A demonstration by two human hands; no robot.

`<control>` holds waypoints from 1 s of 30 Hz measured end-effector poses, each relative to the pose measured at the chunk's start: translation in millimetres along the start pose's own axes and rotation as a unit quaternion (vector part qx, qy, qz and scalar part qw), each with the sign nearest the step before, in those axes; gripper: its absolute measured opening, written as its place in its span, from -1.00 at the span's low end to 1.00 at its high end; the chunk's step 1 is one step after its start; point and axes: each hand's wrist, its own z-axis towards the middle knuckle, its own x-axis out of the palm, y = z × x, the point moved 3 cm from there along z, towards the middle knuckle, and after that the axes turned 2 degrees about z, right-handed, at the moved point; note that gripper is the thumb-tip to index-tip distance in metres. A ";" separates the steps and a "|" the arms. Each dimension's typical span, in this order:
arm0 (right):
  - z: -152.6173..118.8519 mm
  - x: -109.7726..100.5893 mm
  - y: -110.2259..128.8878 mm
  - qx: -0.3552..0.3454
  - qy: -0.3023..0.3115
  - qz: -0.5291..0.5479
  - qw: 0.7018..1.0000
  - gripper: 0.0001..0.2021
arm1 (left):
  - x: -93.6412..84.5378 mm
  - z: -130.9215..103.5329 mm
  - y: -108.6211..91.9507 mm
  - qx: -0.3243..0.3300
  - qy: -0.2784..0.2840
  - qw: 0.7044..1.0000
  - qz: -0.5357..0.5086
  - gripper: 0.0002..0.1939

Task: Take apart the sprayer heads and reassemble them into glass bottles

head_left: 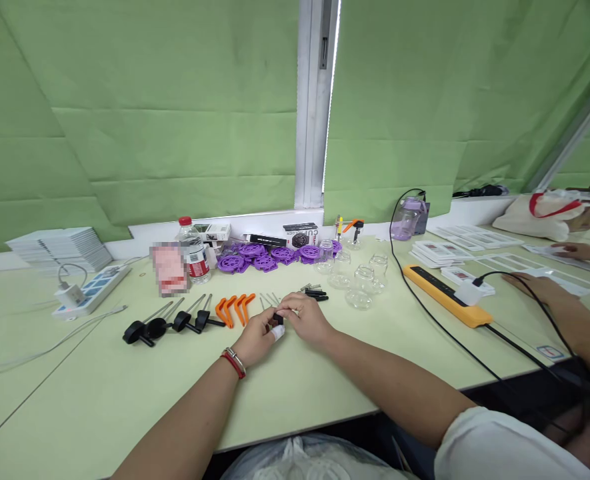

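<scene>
My left hand (257,340), with bracelets at the wrist and a white wrap on the thumb, is closed around a small black part (278,319). From the right, my right hand (305,319) pinches at the top of the same part; whether a smaller piece sits between its fingertips is hidden. Thin metal rods (266,299) lie just beyond my hands. To their right are small springs (313,287) and black cylindrical pieces (317,295). Orange angled levers (235,310) form a row on the left, beside several black round parts with metal rods (135,332).
Purple plates (265,260) are piled at the back, near a red-capped bottle (197,263). Glass jars (359,293) stand right of centre. An orange power strip (445,297) and its black cable lie farther right, beside a co-worker's hand (535,288) and printed sheets.
</scene>
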 end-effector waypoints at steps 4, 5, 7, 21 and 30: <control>-4.3 5.7 -1.5 0.011 0.012 0.020 1.000 -0.83 | 1.0 0.4 -0.2 0.013 0.006 1.000 0.000 -0.81; -5.5 5.9 -2.3 0.012 0.014 0.023 1.000 -0.83 | 1.0 0.5 -0.3 0.014 0.008 1.000 0.000 -0.81; -7.1 6.1 -3.5 0.012 0.021 0.025 0.999 -0.82 | 0.7 0.6 -0.4 0.012 0.007 1.000 -0.003 -0.82; -12.1 -44.1 -43.0 0.274 0.101 -0.184 0.939 -0.81 | -0.5 -0.3 -2.7 -0.048 0.008 0.998 -0.033 -0.80; -18.5 -15.5 -43.4 0.264 0.145 -0.203 0.932 -0.74 | -0.3 -1.5 -2.8 -0.041 0.011 0.999 -0.024 -0.83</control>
